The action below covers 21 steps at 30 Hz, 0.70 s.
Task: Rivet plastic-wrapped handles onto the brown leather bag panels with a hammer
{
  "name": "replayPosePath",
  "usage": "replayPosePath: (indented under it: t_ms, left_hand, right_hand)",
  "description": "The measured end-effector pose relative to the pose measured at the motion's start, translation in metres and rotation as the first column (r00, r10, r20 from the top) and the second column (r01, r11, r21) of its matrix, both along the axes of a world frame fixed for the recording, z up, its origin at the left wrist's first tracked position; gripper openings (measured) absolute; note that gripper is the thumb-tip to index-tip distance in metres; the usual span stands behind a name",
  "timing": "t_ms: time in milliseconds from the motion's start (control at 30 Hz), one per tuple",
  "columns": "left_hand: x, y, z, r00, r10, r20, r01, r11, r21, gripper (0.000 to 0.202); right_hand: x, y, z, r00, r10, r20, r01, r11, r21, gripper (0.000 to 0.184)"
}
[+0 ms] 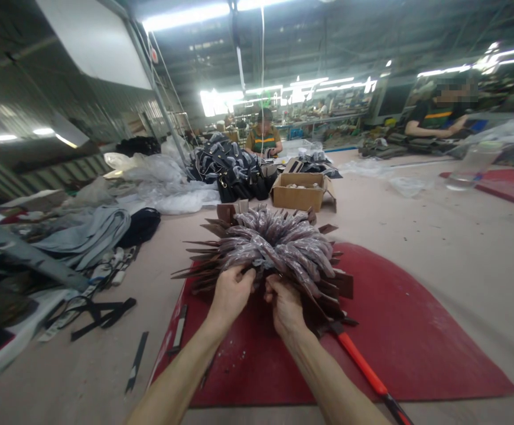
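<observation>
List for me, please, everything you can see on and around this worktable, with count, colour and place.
Strap bundle: one fanned heap, brown pieces in clear wrap, far end of the red mat.
Red mat: one, dark red, on the table before the person.
Tool handle: one, orange-red with black end, on the mat at right, head hidden under the bundle.
Cardboard box: one, brown, open, beyond the bundle.
Black bags: a pile, black, far left of the box.
Black strips: several, black, on the table at left.
Co-workers: at least two, seated at the far end.
Left hand: gripping the bundle's near edge.
Right hand: gripping it alongside.
</observation>
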State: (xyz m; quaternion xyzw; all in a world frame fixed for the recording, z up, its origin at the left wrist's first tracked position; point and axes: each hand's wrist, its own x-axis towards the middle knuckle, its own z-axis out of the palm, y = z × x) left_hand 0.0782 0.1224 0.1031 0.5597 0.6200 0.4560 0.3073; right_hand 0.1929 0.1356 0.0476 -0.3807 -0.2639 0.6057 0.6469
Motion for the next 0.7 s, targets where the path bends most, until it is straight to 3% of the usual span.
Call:
replayPosePath:
  t_ms: [133,233,467,633,700]
  left_hand:
    - [0.003,0.013,-0.001,0.97,0.003,-0.243,0.011,0.998,0.057,0.015]
    - [0.014,0.019,-0.005,0.966,-0.01,-0.257,0.015,1.0,0.016,0.015]
    - [0.046,0.032,-0.007,0.981,0.193,0.011,-0.194,0.981,0.03,0.02]
    - [0.053,0.046,-0.008,0.93,0.247,0.273,-0.178,0.951,-0.252,0.008]
    - [0.048,0.051,-0.005,0.913,0.258,0.315,-0.164,0.941,-0.297,0.005]
  right_hand:
    - [0.001,-0.002,-0.002,0.998,0.021,0.061,-0.021,1.0,0.012,0.029]
    - [0.001,-0.004,-0.002,0.991,0.052,0.127,-0.056,0.998,0.032,0.036]
    - [0.012,-0.006,0.004,0.922,0.042,0.386,-0.067,0.996,0.051,0.023]
    - [0.023,-0.001,0.003,0.869,0.049,0.493,-0.084,0.995,0.048,0.022]
    - [0.026,0.002,0.002,0.861,0.046,0.506,-0.079,0.996,0.044,0.025]
